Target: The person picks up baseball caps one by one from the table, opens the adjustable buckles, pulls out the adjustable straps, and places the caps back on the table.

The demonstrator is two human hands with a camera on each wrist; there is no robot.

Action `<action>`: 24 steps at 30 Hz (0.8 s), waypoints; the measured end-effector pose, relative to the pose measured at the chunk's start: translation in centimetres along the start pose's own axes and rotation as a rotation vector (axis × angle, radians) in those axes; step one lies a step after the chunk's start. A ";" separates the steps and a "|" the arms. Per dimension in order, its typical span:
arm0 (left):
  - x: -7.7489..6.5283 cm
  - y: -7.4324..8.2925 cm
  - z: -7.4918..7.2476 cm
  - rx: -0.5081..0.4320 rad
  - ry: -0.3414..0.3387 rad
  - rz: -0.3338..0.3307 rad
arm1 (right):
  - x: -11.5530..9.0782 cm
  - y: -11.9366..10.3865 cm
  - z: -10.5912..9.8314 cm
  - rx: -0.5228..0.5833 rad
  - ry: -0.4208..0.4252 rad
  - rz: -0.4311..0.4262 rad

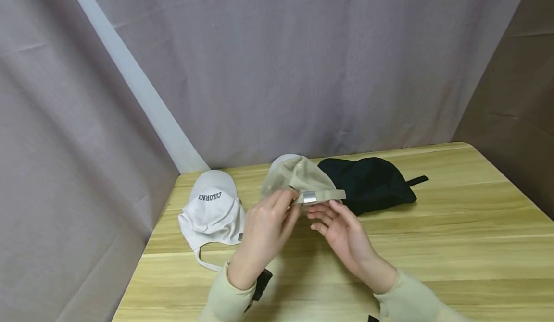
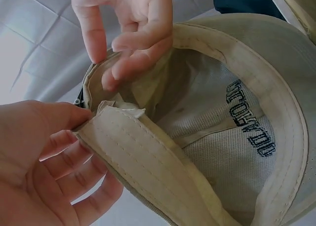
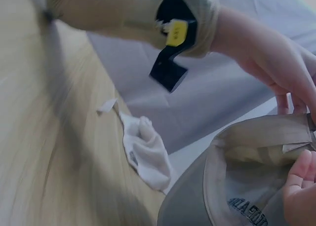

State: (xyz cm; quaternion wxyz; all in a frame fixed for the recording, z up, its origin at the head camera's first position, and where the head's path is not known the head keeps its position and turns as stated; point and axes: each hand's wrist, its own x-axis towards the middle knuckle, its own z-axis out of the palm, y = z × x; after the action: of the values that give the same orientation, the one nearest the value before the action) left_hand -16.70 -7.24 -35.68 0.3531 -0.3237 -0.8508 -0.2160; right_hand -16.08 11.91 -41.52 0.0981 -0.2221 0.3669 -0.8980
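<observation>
A beige baseball cap (image 1: 298, 175) is held between both hands, its back strap with a silver buckle (image 1: 309, 197) facing me. My left hand (image 1: 266, 228) pinches the back edge of the cap, left of the buckle, between thumb and fingers. On the other side, my right hand (image 1: 346, 238) has its thumb at the strap and its fingers curled at the opening. The left wrist view looks into the cap, where the sweatband (image 2: 276, 83) and dark lettering (image 2: 249, 118) show. In that view the right fingers (image 2: 140, 53) reach over the rim.
A white cap (image 1: 212, 216) with dark lettering lies on the left of the wooden table (image 1: 454, 245), its strap hanging loose toward me. Behind the beige cap to the right lies a black cap (image 1: 372, 185), strap pointing right. Grey curtains (image 1: 303, 72) hang behind the table.
</observation>
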 end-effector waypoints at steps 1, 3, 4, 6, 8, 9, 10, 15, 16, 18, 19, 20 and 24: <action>0.0 0.0 0.0 0.005 -0.001 0.005 | 0.1 0.0 0.1 0.029 0.019 0.009; 0.0 0.0 -0.1 0.011 -0.002 0.016 | 0.2 0.0 0.2 0.082 0.051 0.023; 0.0 0.0 -0.1 0.016 -0.004 0.019 | 0.3 0.0 0.3 0.099 0.063 0.029; 0.0 0.0 -0.1 0.020 -0.007 0.028 | 0.4 0.0 0.5 0.118 0.078 0.037; -0.1 0.0 -0.1 0.021 -0.017 0.040 | 0.5 0.0 0.7 0.125 0.080 0.041; -0.1 0.0 -0.2 0.020 -0.023 0.047 | 0.5 0.1 0.8 0.127 0.079 0.042; -0.1 0.0 -0.2 0.020 -0.032 0.053 | 0.6 0.1 0.9 0.127 0.076 0.040; -0.1 -0.1 -0.2 0.011 -0.053 0.062 | 0.7 0.3 1.2 0.125 0.063 -0.010; -0.2 -0.1 -0.2 0.012 -0.054 0.060 | 0.7 0.3 1.2 0.124 0.064 -0.021; -0.1 -0.2 -0.3 0.012 -0.052 0.055 | 0.7 0.2 1.2 0.131 0.071 -0.037; -0.1 -0.2 -0.3 0.013 -0.049 0.052 | 0.7 0.2 1.2 0.135 0.075 -0.041; -0.1 -0.1 -0.3 0.012 -0.048 0.049 | 0.7 0.2 1.2 0.138 0.078 -0.042; -0.1 0.0 -0.6 0.005 -0.038 0.037 | 0.7 0.2 1.3 0.124 0.108 -0.039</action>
State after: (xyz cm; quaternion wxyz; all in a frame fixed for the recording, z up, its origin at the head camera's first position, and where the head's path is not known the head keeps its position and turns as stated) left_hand -16.40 -7.65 -35.36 0.3416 -0.3427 -0.8517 -0.2013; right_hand -16.13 10.75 -40.60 0.0740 -0.1739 0.3108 -0.9315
